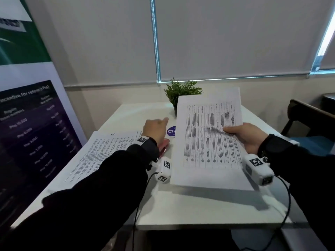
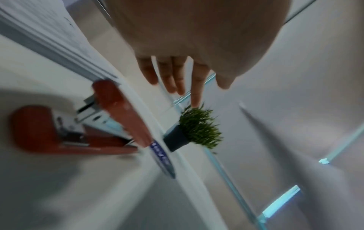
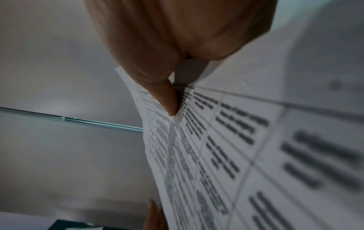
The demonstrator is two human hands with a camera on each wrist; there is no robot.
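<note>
A white table (image 1: 181, 211) is set with its far edge against a cream wall (image 1: 112, 95). Above it, the window is covered by two grey roller blinds (image 1: 235, 33), and a bead chain (image 1: 155, 42) is hung at the gap between them. A strip of daylight (image 1: 326, 38) is let in at the right blind's edge. A banner (image 1: 27, 115), green above and dark purple below, is stood along the table's left edge. A small potted plant (image 1: 181, 91) is placed near the far edge, and a dark chair (image 1: 306, 108) is seen past the right edge.
</note>
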